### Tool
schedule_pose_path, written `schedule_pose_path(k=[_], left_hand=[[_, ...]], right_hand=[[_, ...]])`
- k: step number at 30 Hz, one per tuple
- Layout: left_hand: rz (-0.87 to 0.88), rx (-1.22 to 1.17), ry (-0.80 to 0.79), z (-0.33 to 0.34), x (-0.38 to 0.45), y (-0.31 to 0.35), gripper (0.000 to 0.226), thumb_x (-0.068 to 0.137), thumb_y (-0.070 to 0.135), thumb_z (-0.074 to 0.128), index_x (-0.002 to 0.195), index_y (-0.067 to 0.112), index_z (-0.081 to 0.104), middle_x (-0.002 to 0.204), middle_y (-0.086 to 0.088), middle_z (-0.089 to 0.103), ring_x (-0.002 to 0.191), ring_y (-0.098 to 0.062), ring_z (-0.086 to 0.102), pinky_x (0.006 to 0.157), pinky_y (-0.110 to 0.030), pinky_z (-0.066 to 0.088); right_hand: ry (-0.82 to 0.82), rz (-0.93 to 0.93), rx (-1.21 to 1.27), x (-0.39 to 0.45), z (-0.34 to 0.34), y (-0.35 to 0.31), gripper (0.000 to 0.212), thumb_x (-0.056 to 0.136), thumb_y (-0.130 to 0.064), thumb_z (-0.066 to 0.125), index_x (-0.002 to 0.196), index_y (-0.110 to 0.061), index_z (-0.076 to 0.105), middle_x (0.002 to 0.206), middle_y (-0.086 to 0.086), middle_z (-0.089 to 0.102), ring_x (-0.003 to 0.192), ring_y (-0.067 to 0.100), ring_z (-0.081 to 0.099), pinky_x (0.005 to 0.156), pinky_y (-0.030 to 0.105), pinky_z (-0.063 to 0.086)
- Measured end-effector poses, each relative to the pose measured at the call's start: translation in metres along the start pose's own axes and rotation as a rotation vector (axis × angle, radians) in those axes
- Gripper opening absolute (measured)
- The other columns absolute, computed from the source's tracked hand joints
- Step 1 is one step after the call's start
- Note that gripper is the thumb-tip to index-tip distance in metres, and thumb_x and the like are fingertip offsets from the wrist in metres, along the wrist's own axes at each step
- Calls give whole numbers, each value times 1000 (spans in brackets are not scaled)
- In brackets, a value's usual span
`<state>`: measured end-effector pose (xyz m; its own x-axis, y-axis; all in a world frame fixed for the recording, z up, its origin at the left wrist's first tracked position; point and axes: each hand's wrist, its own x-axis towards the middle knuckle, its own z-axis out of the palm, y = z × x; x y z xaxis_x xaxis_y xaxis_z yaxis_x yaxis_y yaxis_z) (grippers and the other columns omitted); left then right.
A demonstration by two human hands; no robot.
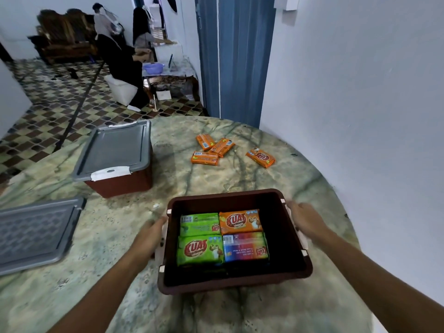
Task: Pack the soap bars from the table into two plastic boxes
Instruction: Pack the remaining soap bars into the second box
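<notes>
On the far left of the marbled green counter [300, 193] I see a loose grey plastic lid [36, 234], and beyond it the closed dark-red plastic box with a grey lid [115, 156], which I take to be already packed. My left hand [151, 233] grips the left wall of the open dark-red plastic box [288, 239], fingers curled against its side; the box holds four wrapped soap bars [222, 236], two green, one orange, one multicoloured, lying flat with long axes running left to right. My right hand [304, 218] grasps the opposite wall by its white latch. The four loose orange-wrapped soap bars [216, 150] lie well beyond the open box, straight ahead and slightly right, scattered at mixed angles. I judge the right hand nearer to the lone bar [260, 157] at the right; either would have to release the box first.
</notes>
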<state>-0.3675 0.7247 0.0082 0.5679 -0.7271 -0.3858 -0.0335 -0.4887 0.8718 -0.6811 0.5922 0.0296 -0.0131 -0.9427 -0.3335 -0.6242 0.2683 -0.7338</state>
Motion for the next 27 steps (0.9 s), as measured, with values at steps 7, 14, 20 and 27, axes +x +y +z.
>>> schedule_pose_path(k=[7,14,20,27], left_hand=[[-168,-411,-56,33,-13,22,42,99,32,46,73,2,60,43,-6,61,32,-16,57,30,-22,43],[-192,-388,-65,52,58,43,68,79,62,61,108,2,69,101,-22,70,88,-38,68,86,-59,52],[-279,-302,-120,80,135,40,82,57,64,72,114,4,68,117,-28,64,108,-48,60,93,-64,45],[46,235,135,81,140,111,13,91,16,53,81,14,61,79,-17,59,62,-32,54,54,-35,45]], right_hand=[[-59,149,335,30,16,11,55,87,-53,52,81,-2,72,85,16,72,79,31,69,70,39,54],[-9,99,304,87,-8,-22,57,89,-54,49,80,0,67,83,15,68,77,29,64,71,36,49],[-44,121,299,152,-19,-31,62,90,-56,45,99,2,65,97,17,68,88,31,65,75,35,50],[-25,-154,-164,197,-43,-56,34,87,-38,57,94,-6,66,94,8,66,95,30,61,83,36,47]])
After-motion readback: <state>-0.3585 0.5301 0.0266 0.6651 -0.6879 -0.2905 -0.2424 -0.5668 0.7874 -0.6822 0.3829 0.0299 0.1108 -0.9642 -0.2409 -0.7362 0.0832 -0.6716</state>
